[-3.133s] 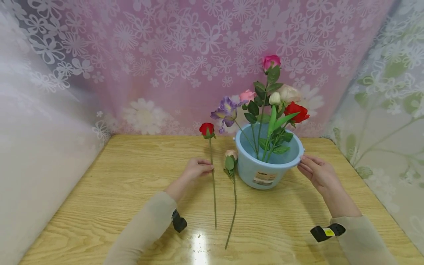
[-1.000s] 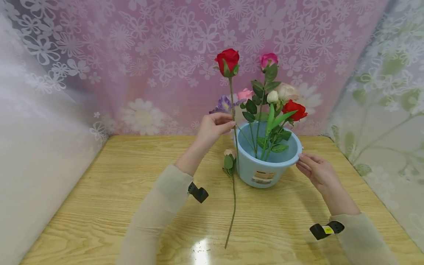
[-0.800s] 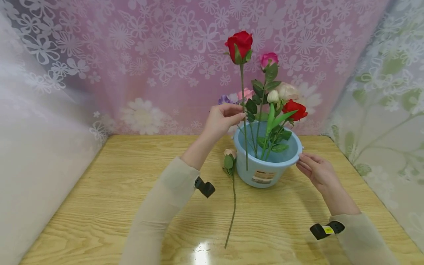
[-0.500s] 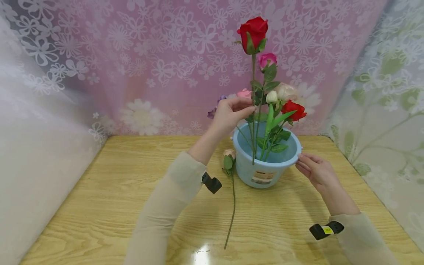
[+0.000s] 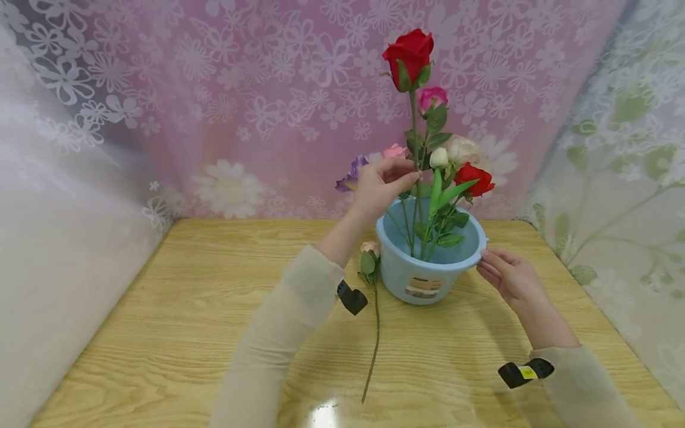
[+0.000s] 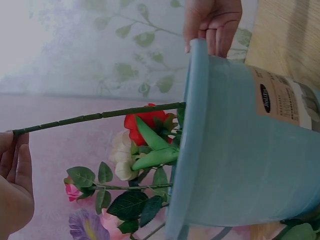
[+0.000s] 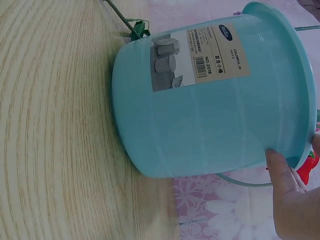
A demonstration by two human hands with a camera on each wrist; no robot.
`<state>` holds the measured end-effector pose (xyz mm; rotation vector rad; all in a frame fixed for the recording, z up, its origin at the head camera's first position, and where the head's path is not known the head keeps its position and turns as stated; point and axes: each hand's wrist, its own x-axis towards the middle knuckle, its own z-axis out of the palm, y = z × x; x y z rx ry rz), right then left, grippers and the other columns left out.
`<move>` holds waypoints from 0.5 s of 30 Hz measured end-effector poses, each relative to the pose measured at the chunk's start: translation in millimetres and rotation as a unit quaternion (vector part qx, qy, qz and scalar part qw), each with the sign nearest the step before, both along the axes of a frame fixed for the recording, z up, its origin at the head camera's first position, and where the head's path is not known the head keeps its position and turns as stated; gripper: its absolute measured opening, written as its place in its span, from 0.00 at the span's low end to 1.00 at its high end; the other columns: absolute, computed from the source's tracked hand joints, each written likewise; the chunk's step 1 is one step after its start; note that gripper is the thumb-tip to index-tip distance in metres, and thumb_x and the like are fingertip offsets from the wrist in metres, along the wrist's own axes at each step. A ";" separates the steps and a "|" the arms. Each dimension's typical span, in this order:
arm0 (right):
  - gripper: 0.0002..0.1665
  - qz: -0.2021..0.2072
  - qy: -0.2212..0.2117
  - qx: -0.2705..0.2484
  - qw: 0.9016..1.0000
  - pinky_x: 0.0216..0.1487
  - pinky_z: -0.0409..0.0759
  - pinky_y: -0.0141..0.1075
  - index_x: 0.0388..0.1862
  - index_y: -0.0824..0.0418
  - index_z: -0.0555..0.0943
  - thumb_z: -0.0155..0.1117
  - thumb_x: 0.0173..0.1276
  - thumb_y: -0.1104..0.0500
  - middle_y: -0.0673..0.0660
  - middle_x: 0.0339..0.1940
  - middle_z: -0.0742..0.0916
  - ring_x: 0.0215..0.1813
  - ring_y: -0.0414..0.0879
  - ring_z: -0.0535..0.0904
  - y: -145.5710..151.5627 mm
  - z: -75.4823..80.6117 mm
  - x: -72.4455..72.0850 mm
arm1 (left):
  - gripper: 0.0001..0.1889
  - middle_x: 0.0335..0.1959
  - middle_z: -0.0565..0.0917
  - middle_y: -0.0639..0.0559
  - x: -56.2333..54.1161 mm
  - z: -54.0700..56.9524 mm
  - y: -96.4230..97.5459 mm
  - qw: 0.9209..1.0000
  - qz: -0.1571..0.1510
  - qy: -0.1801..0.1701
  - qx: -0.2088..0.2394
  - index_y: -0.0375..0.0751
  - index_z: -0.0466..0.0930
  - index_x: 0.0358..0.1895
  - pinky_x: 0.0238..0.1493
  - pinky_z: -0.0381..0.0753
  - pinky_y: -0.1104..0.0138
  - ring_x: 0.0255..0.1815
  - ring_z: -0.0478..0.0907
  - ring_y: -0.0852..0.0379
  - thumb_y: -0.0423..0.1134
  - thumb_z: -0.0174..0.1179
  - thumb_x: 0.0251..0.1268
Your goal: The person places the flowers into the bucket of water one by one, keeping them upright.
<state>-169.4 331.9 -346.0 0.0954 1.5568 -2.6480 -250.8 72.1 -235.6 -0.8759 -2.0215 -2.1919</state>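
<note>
My left hand [image 5: 379, 189] pinches the stem of a long red rose [image 5: 409, 58] between thumb and fingertips. The rose stands nearly upright, and its stem's lower end reaches down inside the light blue bucket [image 5: 393, 270]. In the left wrist view the stem [image 6: 100, 115] passes behind the bucket's rim, so its tip is hidden. My right hand [image 5: 515, 284] holds the bucket's right rim, thumb on the edge and fingers beneath it. Inside the bucket stand a magenta rose [image 5: 432, 99], a white tulip [image 5: 439, 157], a purple iris [image 5: 350, 173] and several other flowers.
A pale peach rose [image 5: 369, 261] lies on the wooden table [image 5: 214, 309] just left of the bucket, its stem pointing toward me. Floral curtains [image 5: 278, 107] hang behind the table and along both sides.
My left hand has lifted the red rose off the table, raised it and carried it right, bringing its stem into the bucket. My right hand has stayed on the rim.
</note>
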 end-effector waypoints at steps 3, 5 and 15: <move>0.07 0.000 -0.001 0.003 1.000 0.41 0.77 0.31 0.31 0.63 0.82 0.56 0.62 0.68 0.54 0.33 0.84 0.37 0.43 0.81 -0.2 -1.0 0.6 | 0.13 0.41 0.80 0.41 2.0 -10.7 0.4 0.999 0.002 0.004 -0.036 0.28 0.76 0.45 0.40 0.76 0.73 0.39 0.78 0.57 0.30 0.57 0.58; 0.07 -0.002 -0.002 0.005 1.000 0.41 0.77 0.31 0.30 0.63 0.82 0.56 0.62 0.68 0.54 0.33 0.84 0.37 0.43 0.81 -0.5 -0.8 1.2 | 0.12 0.40 0.80 0.41 0.4 -20.4 2.6 0.999 0.002 0.007 -0.050 0.29 0.76 0.44 0.39 0.75 0.73 0.39 0.78 0.57 0.31 0.57 0.58; 0.07 -0.006 0.000 0.008 1.000 0.40 0.77 0.31 0.29 0.62 0.82 0.56 0.62 0.68 0.54 0.32 0.84 0.37 0.42 0.81 -1.4 -0.1 0.0 | 0.10 0.34 0.82 0.46 -11.2 -71.3 11.8 0.997 -0.002 0.007 -0.078 0.29 0.78 0.40 0.36 0.76 0.72 0.33 0.78 0.60 0.31 0.59 0.56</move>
